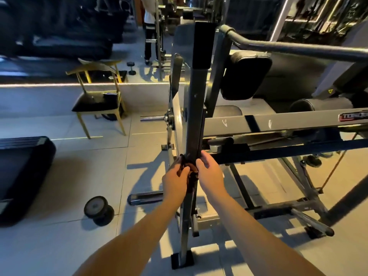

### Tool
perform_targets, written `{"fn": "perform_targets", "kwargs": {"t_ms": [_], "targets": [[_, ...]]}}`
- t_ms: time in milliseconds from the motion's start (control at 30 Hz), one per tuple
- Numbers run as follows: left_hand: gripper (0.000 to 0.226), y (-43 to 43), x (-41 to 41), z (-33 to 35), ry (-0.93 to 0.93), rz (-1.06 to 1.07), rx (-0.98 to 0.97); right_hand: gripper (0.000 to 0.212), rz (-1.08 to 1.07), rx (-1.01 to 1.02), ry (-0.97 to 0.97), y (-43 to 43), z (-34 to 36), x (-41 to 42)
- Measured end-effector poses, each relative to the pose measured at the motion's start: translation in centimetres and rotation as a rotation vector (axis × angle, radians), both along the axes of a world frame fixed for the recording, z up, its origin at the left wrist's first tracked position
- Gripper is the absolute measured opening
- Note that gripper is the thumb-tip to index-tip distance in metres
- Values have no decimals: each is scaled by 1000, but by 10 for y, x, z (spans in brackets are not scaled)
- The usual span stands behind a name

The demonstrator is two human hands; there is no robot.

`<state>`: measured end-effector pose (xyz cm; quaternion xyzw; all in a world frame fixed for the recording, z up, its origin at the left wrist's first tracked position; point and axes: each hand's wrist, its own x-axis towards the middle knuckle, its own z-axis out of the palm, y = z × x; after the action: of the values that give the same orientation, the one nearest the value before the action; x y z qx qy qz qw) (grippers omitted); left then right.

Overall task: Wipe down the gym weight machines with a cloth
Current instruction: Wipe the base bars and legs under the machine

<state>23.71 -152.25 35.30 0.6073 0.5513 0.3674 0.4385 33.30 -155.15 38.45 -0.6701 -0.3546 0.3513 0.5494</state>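
I have both hands on the grey upright post (196,116) of the weight machine, low on its length. My left hand (175,177) has its fingers closed around a dark cloth (188,169), bunched and pressed against the post's left face. My right hand (209,170) sits just beside it on the other side, fingers curled narrow against the post's edge, apparently steadying it. I judge the job is well short of finished: the cloth is on one post only, and the horizontal beam (278,123) still shows pale smudges. The back pad (246,75), curved handle bar (278,46) and lower frame remain to wipe.
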Motion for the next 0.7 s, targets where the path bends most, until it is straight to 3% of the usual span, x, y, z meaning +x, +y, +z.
{"fn": "perform_targets", "kwargs": {"t_ms": [200, 300, 467, 700], "targets": [[12, 15, 12, 26, -122, 85, 100, 26, -63, 27, 23, 1, 0, -4], [25, 15, 10, 9, -178, 84, 21, 27, -72, 10, 14, 1, -3, -6], [21, 5, -3, -4, -189, 41, -138, 31, -79, -38, 5, -4, -6, -9], [29, 38, 7, 27, -271, -9, 15, 28, -170, 4, -29, -5, 4, -17]]}}
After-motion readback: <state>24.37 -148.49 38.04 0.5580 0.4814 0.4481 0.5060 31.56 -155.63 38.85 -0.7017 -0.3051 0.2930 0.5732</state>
